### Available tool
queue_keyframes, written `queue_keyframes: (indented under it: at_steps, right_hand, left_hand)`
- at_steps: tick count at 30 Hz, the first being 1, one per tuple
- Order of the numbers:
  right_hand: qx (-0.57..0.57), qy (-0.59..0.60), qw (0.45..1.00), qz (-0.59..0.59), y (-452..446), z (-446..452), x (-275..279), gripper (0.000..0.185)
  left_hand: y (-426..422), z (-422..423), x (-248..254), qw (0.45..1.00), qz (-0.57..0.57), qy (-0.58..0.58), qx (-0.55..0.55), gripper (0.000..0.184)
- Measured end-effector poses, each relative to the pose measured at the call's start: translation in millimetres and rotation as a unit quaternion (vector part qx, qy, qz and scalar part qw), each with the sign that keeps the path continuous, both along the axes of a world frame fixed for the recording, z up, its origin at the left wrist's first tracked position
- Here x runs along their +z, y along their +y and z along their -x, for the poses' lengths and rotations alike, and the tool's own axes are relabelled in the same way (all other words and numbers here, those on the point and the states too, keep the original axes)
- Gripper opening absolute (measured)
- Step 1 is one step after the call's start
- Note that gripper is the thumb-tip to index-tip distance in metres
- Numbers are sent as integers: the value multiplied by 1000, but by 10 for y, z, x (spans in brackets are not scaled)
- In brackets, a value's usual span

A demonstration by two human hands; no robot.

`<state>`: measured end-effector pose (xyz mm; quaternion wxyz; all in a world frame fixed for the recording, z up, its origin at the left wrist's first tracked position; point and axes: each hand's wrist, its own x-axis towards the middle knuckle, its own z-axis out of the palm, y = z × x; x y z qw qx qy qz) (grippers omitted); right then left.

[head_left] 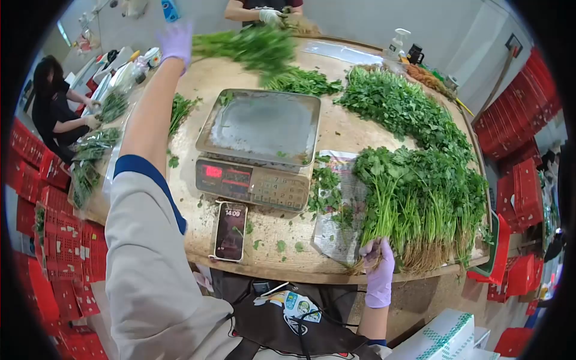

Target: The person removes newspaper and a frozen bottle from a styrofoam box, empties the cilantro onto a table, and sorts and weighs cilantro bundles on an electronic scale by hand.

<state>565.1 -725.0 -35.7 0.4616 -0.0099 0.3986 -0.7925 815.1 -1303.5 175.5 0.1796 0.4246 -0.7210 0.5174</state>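
My right hand (379, 273), in a purple glove, is closed around the root ends of a coriander bunch (377, 210) at the table's front edge. More coriander (435, 204) lies in a thick row beside it, roots toward me. My left hand (175, 45), also gloved, is stretched far forward with its fingers apart, though blurred. Just right of it, a motion-smeared bunch of greens (249, 48) hangs over the far side of the table, apart from the fingers. Between my hands stands a weighing scale (258, 129) with a bare metal pan and a lit red display.
A phone (230, 231) lies before the scale, and newspaper (336, 237) beside it. More coriander (396, 99) covers the back right. A co-worker's gloved hand (271, 17) shows across the table; another person (57, 111) handles bagged greens at left. Red crates (69, 252) flank the table.
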Motion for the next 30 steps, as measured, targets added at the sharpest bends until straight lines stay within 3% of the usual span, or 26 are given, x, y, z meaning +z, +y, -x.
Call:
queue_keyframes:
  at_steps: [2, 3, 4, 5, 7, 8, 9, 11, 12, 13, 15, 16, 17, 19, 22, 23, 25, 26, 27, 28, 29, 30]
  right_hand:
    - [2, 66, 995, -74, -17, -58, 80, 23]
    - [14, 115, 986, -121, 3, -35, 24, 20]
    - [6, 181, 964, -196, -22, -34, 0, 18]
    - [-1, 241, 930, -277, -53, -47, -28, 17]
    - [-116, 483, 819, -286, -109, -97, -380, 16]
    - [-112, 599, 704, -365, -77, -86, -546, 20]
    - [-98, 698, 566, -428, -53, -79, -633, 27]
    - [-73, 705, 476, -521, -124, -259, -326, 38]
    - [-46, 662, 524, -533, -133, -269, -403, 48]
    - [-48, 660, 521, -539, -125, -260, -480, 48]
    - [-94, 659, 550, -504, -110, -236, -603, 59]
    - [-94, 628, 593, -496, -110, -204, -616, 66]
    - [-97, 627, 591, -498, -109, -193, -601, 66]
    - [-111, 528, 744, -393, -111, -201, -531, 64]
    - [-80, 555, 751, -349, -161, -504, -155, 65]
    - [-60, 582, 740, -332, -158, -574, -118, 66]
    - [-29, 589, 748, -305, -139, -592, -5, 65]
    - [-36, 553, 777, -298, -107, -556, 47, 65]
    - [-43, 517, 805, -289, -72, -502, 76, 65]
    - [-111, 658, 681, -302, -61, -355, -160, 64]
    - [-120, 753, 510, -398, -68, -235, -120, 60]
    - [-96, 763, 448, -456, -61, -121, -191, 58]
  left_hand:
    - [212, 144, -6, 962, -169, 129, 172, 71]
    - [273, 230, -159, 963, -176, 123, 163, 71]
    - [327, 361, -392, 955, -242, 173, -9, 68]
    - [452, 494, -630, 908, -308, 217, -181, 65]
    - [1259, 806, -1049, 733, -416, 299, -447, 49]
    - [1881, 914, -1126, 685, -480, 306, -453, 38]
    - [2386, 1018, -1354, 510, -630, 393, -434, 33]
    - [3324, 1118, -1540, 390, -755, 366, -379, 21]
    - [3662, 1174, -1726, 231, -823, 382, -351, 18]
    - [3916, 1223, -1845, 180, -863, 355, -312, 16]
    - [4271, 1318, -2348, 11, -888, 399, -231, 22]
    - [4412, 1361, -2499, 9, -888, 395, -234, 22]
    - [4544, 1387, -2586, 10, -872, 456, -176, 25]
    - [4677, 1462, -2619, 9, -851, 512, -116, 27]
    - [4672, 1579, -2467, -164, -812, 550, -106, 29]
    - [4626, 1594, -2459, -162, -812, 550, -104, 29]
    - [4481, 1606, -2420, -33, -834, 526, -164, 24]
    - [4404, 1611, -2445, 8, -837, 520, -170, 19]
    - [4336, 1575, -2433, 11, -836, 522, -173, 19]
    - [4276, 1514, -2316, 31, -860, 475, -185, 21]
    - [4212, 1440, -2209, 51, -882, 426, -195, 22]
    - [4131, 1369, -2132, 54, -897, 386, -209, 30]
